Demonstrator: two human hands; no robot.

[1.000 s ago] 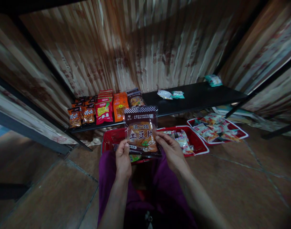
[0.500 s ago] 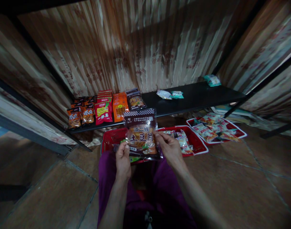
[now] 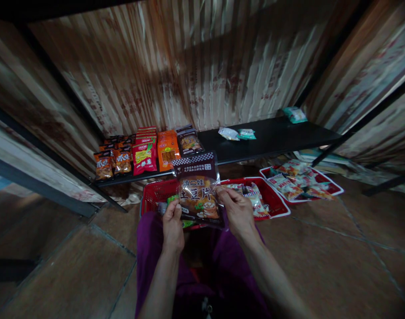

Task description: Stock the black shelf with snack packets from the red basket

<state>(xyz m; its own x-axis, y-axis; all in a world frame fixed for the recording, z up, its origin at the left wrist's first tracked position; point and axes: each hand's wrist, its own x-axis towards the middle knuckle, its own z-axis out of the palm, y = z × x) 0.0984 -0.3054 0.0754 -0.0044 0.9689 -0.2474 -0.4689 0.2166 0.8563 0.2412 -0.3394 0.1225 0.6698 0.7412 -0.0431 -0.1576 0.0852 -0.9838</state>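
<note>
A dark brown bag of potato chips (image 3: 199,188) with a checkered top edge is held upright above my knees, its printed front facing me. My left hand (image 3: 173,223) pinches its lower left edge between thumb and fingers. On the right edge, my right hand (image 3: 236,208) grips it with thumb in front. Behind the bag sits a red basket (image 3: 277,201) holding white-and-red snack packs (image 3: 254,195) and some green packs, partly hidden. A similar brown chip bag (image 3: 189,141) stands on the black shelf (image 3: 272,133).
Left on the shelf are small orange-brown snack bags (image 3: 104,166), red bags (image 3: 145,153) and orange bags (image 3: 168,148). Small white and teal packs (image 3: 247,134) lie mid-shelf, and a teal pack (image 3: 294,114) at its right end. A second basket (image 3: 337,188) of snacks stands on the floor.
The chip bag has tilted slightly, its lower right part shifting a little down and right. Both hands keep their hold on it.
</note>
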